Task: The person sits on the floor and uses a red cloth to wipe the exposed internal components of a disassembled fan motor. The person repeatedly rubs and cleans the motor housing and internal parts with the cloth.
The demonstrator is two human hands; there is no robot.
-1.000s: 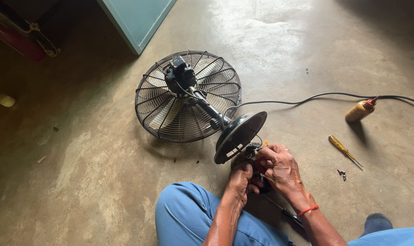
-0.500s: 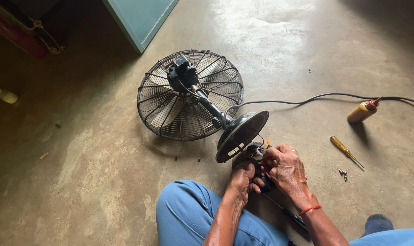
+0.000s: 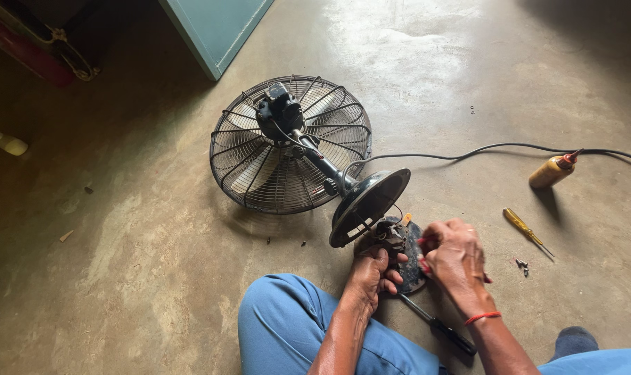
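On the concrete floor (image 3: pixel 156 278), just in front of the person's knees, a dark round base plate (image 3: pixel 407 251) lies under both hands. Left hand (image 3: pixel 372 271) is curled around its near edge, gripping it; right hand (image 3: pixel 456 255) pinches red wires (image 3: pixel 422 242) at the plate's right side. Black fan (image 3: pixel 291 144) lies tipped over just beyond, its base cover (image 3: pixel 368 205) beside the plate. A black-handled screwdriver (image 3: pixel 437 325) rests between the forearms; a yellow screwdriver (image 3: pixel 527 232) and glue bottle (image 3: pixel 553 170) lie to the right.

soft daylight, sharp, perhaps edge-warped
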